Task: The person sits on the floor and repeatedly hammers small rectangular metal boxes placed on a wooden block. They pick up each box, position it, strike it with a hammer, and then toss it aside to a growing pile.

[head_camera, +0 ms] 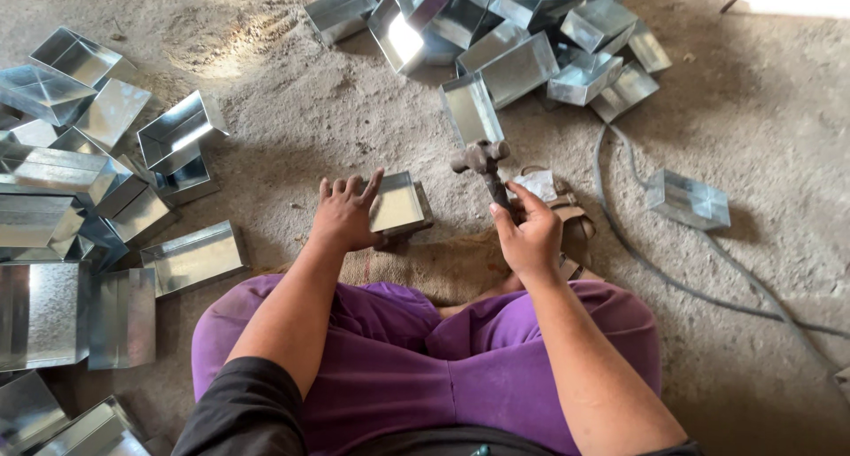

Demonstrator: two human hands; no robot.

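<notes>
I sit cross-legged on the ground in purple trousers. My left hand (343, 215) lies flat with fingers spread on the left edge of a small shiny sheet-metal tray (398, 201), which rests on a dark block. My right hand (529, 235) grips the handle of a hammer (482, 162) whose metal head is raised just right of the tray.
Several shiny metal trays are heaped at the far top (496, 31) and stacked along the left (80, 199). One lone tray (689, 201) lies at the right. A grey cable (637, 252) curves across the dirt floor. A burlap mat (434, 266) lies before my knees.
</notes>
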